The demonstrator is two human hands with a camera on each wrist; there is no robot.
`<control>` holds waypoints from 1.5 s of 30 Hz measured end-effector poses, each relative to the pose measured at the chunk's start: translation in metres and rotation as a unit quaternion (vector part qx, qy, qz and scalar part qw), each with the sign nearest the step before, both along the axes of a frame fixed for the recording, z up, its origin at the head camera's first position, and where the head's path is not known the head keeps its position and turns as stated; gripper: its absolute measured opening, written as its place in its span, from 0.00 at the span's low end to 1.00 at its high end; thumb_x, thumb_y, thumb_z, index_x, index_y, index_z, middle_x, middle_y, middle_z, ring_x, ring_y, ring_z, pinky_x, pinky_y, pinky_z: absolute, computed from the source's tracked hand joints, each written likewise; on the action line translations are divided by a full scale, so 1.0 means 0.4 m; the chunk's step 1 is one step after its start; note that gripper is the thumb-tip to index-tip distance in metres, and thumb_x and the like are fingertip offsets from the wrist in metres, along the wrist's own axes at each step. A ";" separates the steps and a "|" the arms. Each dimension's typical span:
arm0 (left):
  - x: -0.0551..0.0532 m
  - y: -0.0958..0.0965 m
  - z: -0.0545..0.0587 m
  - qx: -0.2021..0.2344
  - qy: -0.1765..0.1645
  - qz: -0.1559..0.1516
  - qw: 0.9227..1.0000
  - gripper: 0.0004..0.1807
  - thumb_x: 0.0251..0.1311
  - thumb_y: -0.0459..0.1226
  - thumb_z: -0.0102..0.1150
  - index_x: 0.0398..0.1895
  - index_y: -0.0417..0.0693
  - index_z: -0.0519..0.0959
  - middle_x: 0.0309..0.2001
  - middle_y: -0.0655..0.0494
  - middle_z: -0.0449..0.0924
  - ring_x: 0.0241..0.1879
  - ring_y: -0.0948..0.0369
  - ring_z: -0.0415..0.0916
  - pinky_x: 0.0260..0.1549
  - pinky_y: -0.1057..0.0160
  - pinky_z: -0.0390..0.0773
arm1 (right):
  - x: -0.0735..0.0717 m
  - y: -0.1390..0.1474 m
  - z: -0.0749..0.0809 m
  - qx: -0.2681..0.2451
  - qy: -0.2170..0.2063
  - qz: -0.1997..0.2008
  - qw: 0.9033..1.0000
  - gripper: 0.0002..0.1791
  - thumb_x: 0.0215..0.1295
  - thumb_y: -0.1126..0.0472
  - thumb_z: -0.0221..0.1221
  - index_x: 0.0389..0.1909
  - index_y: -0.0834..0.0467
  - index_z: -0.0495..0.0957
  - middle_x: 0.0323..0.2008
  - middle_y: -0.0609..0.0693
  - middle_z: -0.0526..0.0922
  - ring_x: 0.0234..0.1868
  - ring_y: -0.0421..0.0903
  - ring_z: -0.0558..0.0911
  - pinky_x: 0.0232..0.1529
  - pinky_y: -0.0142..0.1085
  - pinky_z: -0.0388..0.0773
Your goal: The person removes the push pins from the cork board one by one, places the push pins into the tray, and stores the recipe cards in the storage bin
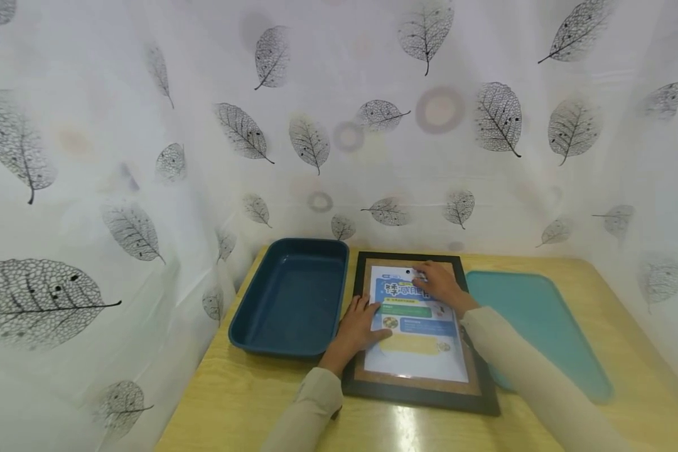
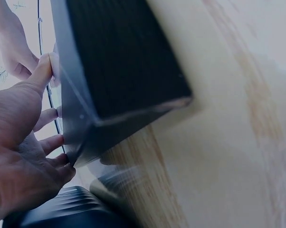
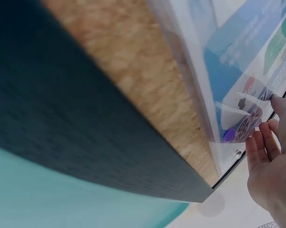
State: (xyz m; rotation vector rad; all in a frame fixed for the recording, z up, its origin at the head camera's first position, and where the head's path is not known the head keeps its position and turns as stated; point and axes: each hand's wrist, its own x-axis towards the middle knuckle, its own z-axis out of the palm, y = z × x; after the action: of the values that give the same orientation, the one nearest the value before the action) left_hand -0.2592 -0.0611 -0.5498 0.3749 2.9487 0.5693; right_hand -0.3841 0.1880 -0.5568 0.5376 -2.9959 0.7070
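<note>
A board [image 1: 360, 370] with a cork face and a dark frame lies on the table. On the cork is a printed sheet [image 1: 412, 364] with blue, green and yellow blocks, glossy like clear plastic. Over the board's left side, my left hand [image 1: 357, 329] rests with spread fingers, their tips on the sheet's left edge. My right hand [image 1: 437, 282] touches the sheet's upper right part, fingertips on its surface. Near them, a small dark dot [image 1: 408, 272] shows at the sheet's top edge. In the right wrist view, the fingertips [image 3: 262, 137] lie beside a small purple dot [image 3: 229, 135].
A deep dark blue tray [image 1: 288, 301] stands to the left of the board. A flat turquoise tray [image 1: 537, 314] lies on the right, beneath my right sleeve. Behind the wooden table [image 1: 226, 389] hangs a white sheet with leaf prints [image 1: 311, 141].
</note>
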 end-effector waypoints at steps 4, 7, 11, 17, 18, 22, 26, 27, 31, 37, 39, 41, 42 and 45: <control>0.003 0.001 0.002 0.004 0.005 -0.003 1.000 0.42 0.63 0.59 0.69 0.76 0.51 0.70 0.81 0.43 0.56 0.80 0.41 0.49 0.72 0.38 0.62 | -0.002 -0.010 0.007 0.010 0.002 -0.002 1.000 0.26 0.72 0.56 0.64 0.67 0.63 0.77 0.51 0.60 0.81 0.49 0.57 0.81 0.54 0.55 0.80; 0.004 0.003 0.004 0.004 0.008 -0.002 1.000 0.42 0.63 0.59 0.69 0.76 0.51 0.71 0.81 0.44 0.56 0.80 0.42 0.49 0.72 0.38 0.63 | -0.009 -0.017 0.008 0.013 -0.003 -0.006 1.000 0.27 0.73 0.56 0.64 0.68 0.61 0.76 0.52 0.60 0.81 0.50 0.57 0.81 0.54 0.55 0.79; 0.002 0.004 0.004 0.000 0.013 -0.003 1.000 0.42 0.63 0.59 0.69 0.75 0.51 0.71 0.81 0.44 0.56 0.80 0.42 0.49 0.71 0.38 0.63 | -0.017 -0.025 0.013 0.005 -0.013 -0.002 1.000 0.26 0.75 0.56 0.63 0.69 0.61 0.75 0.56 0.61 0.80 0.55 0.59 0.80 0.59 0.58 0.77; -0.001 0.002 0.004 -0.002 0.018 -0.006 1.000 0.42 0.62 0.59 0.69 0.75 0.51 0.71 0.80 0.43 0.57 0.80 0.41 0.50 0.71 0.38 0.63 | -0.023 -0.037 0.028 0.005 -0.016 0.011 1.000 0.23 0.75 0.58 0.62 0.66 0.62 0.78 0.58 0.63 0.80 0.59 0.61 0.79 0.63 0.59 0.74; -0.001 0.002 0.004 -0.002 0.017 -0.006 1.000 0.42 0.63 0.59 0.69 0.75 0.51 0.71 0.80 0.43 0.57 0.80 0.41 0.50 0.71 0.38 0.63 | -0.024 -0.040 0.031 0.006 -0.016 0.011 1.000 0.23 0.75 0.58 0.63 0.65 0.63 0.78 0.57 0.63 0.80 0.59 0.61 0.79 0.63 0.58 0.74; -0.002 0.000 0.003 -0.001 0.014 -0.003 1.000 0.42 0.63 0.59 0.68 0.75 0.52 0.71 0.80 0.44 0.57 0.80 0.41 0.50 0.71 0.38 0.63 | -0.028 -0.051 0.042 0.011 -0.017 0.007 1.000 0.20 0.73 0.60 0.64 0.61 0.64 0.81 0.55 0.63 0.82 0.58 0.61 0.80 0.63 0.57 0.74; 0.000 0.000 0.000 0.008 0.012 -0.002 1.000 0.42 0.62 0.59 0.69 0.75 0.51 0.71 0.80 0.43 0.57 0.80 0.41 0.50 0.71 0.38 0.63 | -0.035 -0.055 0.040 0.007 -0.031 -0.011 0.999 0.18 0.73 0.60 0.64 0.58 0.64 0.83 0.56 0.63 0.83 0.60 0.62 0.79 0.64 0.58 0.73; 0.001 0.001 -0.001 0.010 0.011 -0.002 1.000 0.42 0.62 0.59 0.69 0.75 0.51 0.71 0.80 0.43 0.57 0.80 0.41 0.49 0.71 0.38 0.63 | -0.037 -0.055 0.037 0.005 -0.036 -0.016 0.999 0.17 0.73 0.60 0.64 0.58 0.63 0.84 0.56 0.63 0.83 0.61 0.62 0.79 0.65 0.58 0.73; 0.005 0.002 -0.003 0.015 0.012 -0.004 1.000 0.41 0.63 0.59 0.69 0.75 0.51 0.71 0.80 0.43 0.57 0.80 0.41 0.50 0.72 0.38 0.63 | -0.046 -0.052 0.023 -0.015 -0.054 -0.035 0.998 0.16 0.72 0.60 0.65 0.56 0.62 0.85 0.57 0.61 0.84 0.61 0.61 0.79 0.66 0.58 0.72; 0.007 0.000 -0.006 0.011 0.014 -0.005 1.000 0.41 0.63 0.59 0.69 0.75 0.51 0.71 0.80 0.43 0.57 0.80 0.41 0.50 0.72 0.39 0.63 | -0.064 -0.046 0.003 -0.076 -0.074 -0.054 0.993 0.13 0.70 0.61 0.66 0.52 0.60 0.87 0.53 0.58 0.87 0.57 0.58 0.83 0.64 0.55 0.76; 0.006 -0.001 -0.006 0.008 0.014 -0.004 1.000 0.41 0.63 0.59 0.69 0.75 0.51 0.71 0.80 0.43 0.57 0.80 0.41 0.50 0.72 0.39 0.63 | -0.069 -0.044 -0.001 -0.091 -0.079 -0.053 0.991 0.12 0.70 0.62 0.66 0.51 0.61 0.87 0.52 0.58 0.88 0.54 0.57 0.85 0.62 0.54 0.77; 0.006 -0.002 -0.004 0.009 0.014 -0.003 1.000 0.41 0.62 0.59 0.69 0.75 0.51 0.71 0.80 0.43 0.57 0.80 0.41 0.50 0.71 0.38 0.63 | -0.073 -0.044 -0.002 -0.099 -0.081 -0.054 0.990 0.11 0.70 0.62 0.66 0.50 0.61 0.87 0.50 0.58 0.88 0.52 0.55 0.86 0.59 0.52 0.79; 0.006 -0.001 -0.003 0.010 0.013 -0.003 1.000 0.41 0.63 0.59 0.69 0.75 0.51 0.71 0.80 0.43 0.57 0.80 0.41 0.50 0.71 0.38 0.63 | -0.074 -0.044 -0.001 -0.102 -0.080 -0.054 0.990 0.11 0.70 0.62 0.66 0.49 0.62 0.88 0.50 0.59 0.88 0.51 0.55 0.86 0.59 0.52 0.80; 0.004 -0.001 -0.001 0.013 0.007 -0.001 1.000 0.41 0.63 0.59 0.69 0.75 0.51 0.71 0.80 0.44 0.56 0.80 0.41 0.49 0.71 0.37 0.63 | -0.076 -0.046 0.005 -0.108 -0.083 -0.060 0.989 0.10 0.68 0.64 0.67 0.47 0.62 0.88 0.49 0.60 0.89 0.49 0.56 0.87 0.58 0.51 0.81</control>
State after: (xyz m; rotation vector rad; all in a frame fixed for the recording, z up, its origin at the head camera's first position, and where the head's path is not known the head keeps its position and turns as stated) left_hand -0.2576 -0.0614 -0.5503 0.3854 2.9561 0.6072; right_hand -0.4145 0.1697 -0.5550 0.2996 -3.0124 1.0995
